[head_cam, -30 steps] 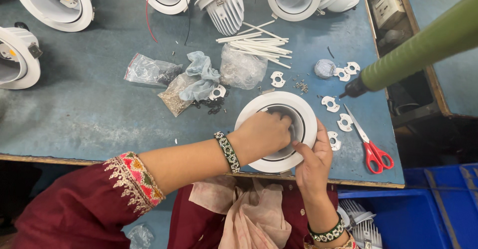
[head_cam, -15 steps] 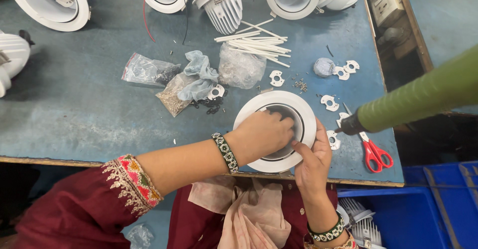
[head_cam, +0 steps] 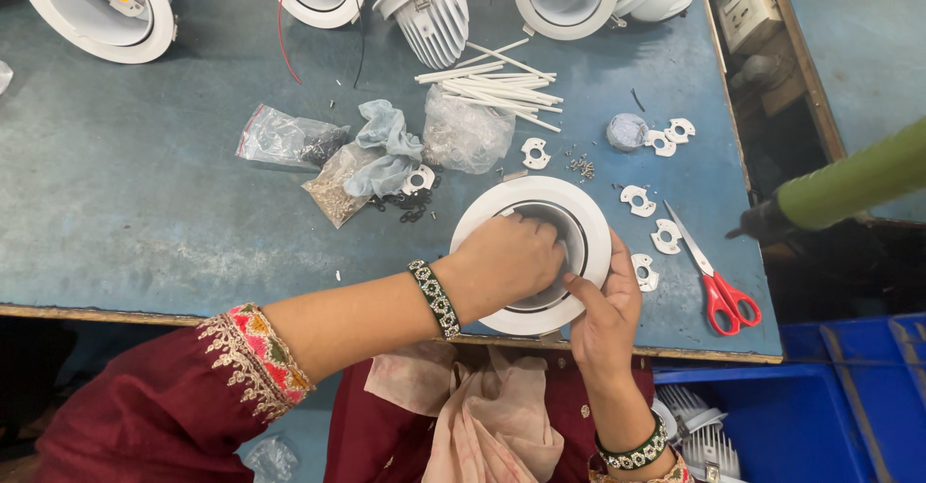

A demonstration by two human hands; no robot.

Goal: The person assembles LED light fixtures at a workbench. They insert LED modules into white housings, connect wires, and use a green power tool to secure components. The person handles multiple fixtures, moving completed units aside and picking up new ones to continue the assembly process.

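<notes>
A round white downlight housing (head_cam: 590, 227) lies near the front edge of the blue worktable (head_cam: 145, 203). My left hand (head_cam: 506, 261) rests on top of it, fingers curled down into its dark centre opening. My right hand (head_cam: 606, 314) grips the housing's near right rim, thumb pressed against the inner ring. What my left fingers touch inside the opening is hidden.
Red-handled scissors (head_cam: 714, 276) and several small white brackets (head_cam: 639, 198) lie to the right. Plastic bags of small parts (head_cam: 285, 140), a blue cloth (head_cam: 386, 145) and white sleeves (head_cam: 497, 82) sit behind. More lamp housings (head_cam: 101, 5) line the far edge. A green-handled tool (head_cam: 849, 184) hangs at right.
The green-handled tool has swung lower and to the right. My hands have stayed on the housing with little shift.
</notes>
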